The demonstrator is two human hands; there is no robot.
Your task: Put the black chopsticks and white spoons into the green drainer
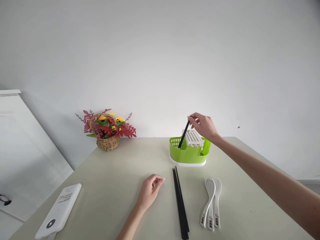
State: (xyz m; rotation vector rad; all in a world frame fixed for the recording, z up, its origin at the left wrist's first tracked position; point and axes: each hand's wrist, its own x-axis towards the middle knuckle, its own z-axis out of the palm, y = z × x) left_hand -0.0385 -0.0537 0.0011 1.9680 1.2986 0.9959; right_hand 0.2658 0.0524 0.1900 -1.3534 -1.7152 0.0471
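1. Firstly, right hand (203, 126): raised above the far right of the table, thumb and fingers pinched on the upper end of a black chopstick (184, 134) (one or a pair pressed together, cannot tell).
2. Black chopstick, held: tilted, top leaning right, lower end down in the left part of the caddy; whether it meets the floor of it cannot be told.
3. Green cutlery caddy (183, 155): far side, right of centre, perforated at its left end, standing on a white base tray (188, 164); a white slatted rack (193, 137) sits across its top, beneath the right hand.
4. Left hand (149, 189): near, at centre, low over the table, fingers loosely curled and free, well apart from the right hand.
5. Loose black chopsticks (180, 200): a narrow bundle, just right of the left hand, far tips close to the base tray.
6. White spoons (211, 186), three: right of the bundle, bowls far, marked handles near, partly overlapping.
7. Wicker basket (108, 143) of red-leaved, yellow artificial-looking flowers (128, 130): far left, by the wall (160, 66).
8. White rectangular device (60, 210): near left, on the pale table (112, 186).
9. White cabinet (25, 140): left, beyond the table edge, dark ring handle (7, 202).
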